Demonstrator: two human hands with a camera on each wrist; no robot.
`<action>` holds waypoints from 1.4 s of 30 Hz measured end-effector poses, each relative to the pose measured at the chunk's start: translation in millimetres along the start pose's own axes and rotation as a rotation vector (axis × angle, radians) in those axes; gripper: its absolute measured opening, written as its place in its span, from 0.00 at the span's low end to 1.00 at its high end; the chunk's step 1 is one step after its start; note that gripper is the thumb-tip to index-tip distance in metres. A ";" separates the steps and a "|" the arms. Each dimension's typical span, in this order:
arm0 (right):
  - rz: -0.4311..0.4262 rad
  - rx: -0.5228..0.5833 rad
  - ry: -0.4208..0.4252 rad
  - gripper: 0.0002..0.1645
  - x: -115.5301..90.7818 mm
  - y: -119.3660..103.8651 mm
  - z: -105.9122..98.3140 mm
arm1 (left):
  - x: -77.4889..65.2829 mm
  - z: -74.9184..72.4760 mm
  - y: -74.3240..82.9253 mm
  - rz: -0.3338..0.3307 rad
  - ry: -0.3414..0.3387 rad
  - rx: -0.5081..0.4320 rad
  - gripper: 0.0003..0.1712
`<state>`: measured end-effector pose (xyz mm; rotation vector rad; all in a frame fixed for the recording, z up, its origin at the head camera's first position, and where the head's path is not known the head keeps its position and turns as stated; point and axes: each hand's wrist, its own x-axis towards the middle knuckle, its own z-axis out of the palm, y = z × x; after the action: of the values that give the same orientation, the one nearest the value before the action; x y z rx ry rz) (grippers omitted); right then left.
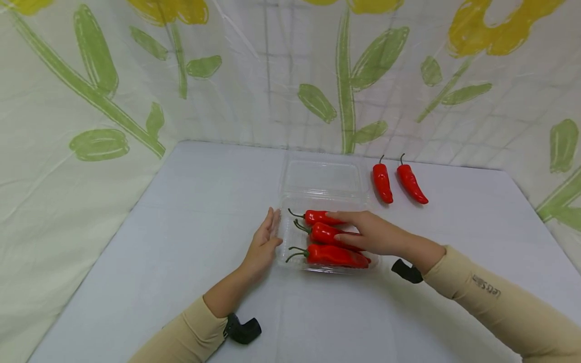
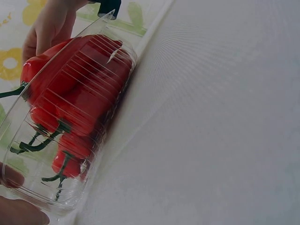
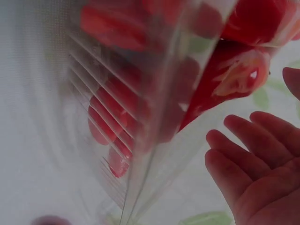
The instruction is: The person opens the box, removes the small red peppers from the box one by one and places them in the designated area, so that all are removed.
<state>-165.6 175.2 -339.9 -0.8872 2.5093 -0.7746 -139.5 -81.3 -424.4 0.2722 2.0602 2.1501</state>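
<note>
A clear plastic clamshell container (image 1: 295, 263) lies open, its tray toward me and its lid (image 1: 324, 176) folded back behind. Several red chili peppers (image 1: 338, 256) lie in the tray, green stems (image 1: 297, 252) pointing left. At the tray's left side is my left hand (image 1: 260, 247), fingers straight along the wall and thumb at the rim. My right hand (image 1: 374, 233) reaches over the tray from the right, overlapping the upper two peppers in the head view. The right wrist view shows its fingers (image 3: 253, 159) spread, with nothing between them, beside a pepper (image 3: 229, 79) at the rim.
Two more red peppers, one (image 1: 383, 182) near the lid and another (image 1: 411, 184) to its right, lie on the white table (image 1: 204, 201). A curtain (image 1: 254, 75) with yellow flowers hangs behind the table. A black wrist mount (image 1: 242, 328) sticks out below the left wrist.
</note>
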 end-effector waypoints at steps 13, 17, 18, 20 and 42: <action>0.059 0.002 -0.106 0.34 7.6 1.7 6.7 | -0.7 0.5 0.5 0.000 0.001 -0.027 0.42; 0.060 -0.011 -0.125 0.33 11.2 3.2 6.9 | -1.4 0.2 0.4 -0.006 0.002 -0.025 0.42; 0.062 -0.013 -0.131 0.33 12.1 3.6 6.9 | -1.5 0.3 0.4 -0.007 0.002 -0.023 0.42; 0.066 -0.009 -0.141 0.33 13.4 4.4 6.6 | -1.6 0.5 0.3 -0.007 0.000 -0.022 0.42; 0.002 0.026 -0.034 0.27 17.1 13.6 8.8 | -0.9 -0.2 1.1 -0.003 -0.002 -0.023 0.42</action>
<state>-180.0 169.4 -357.7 -0.8811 2.4651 -0.7825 -138.6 -81.8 -423.3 0.2679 2.0322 2.1688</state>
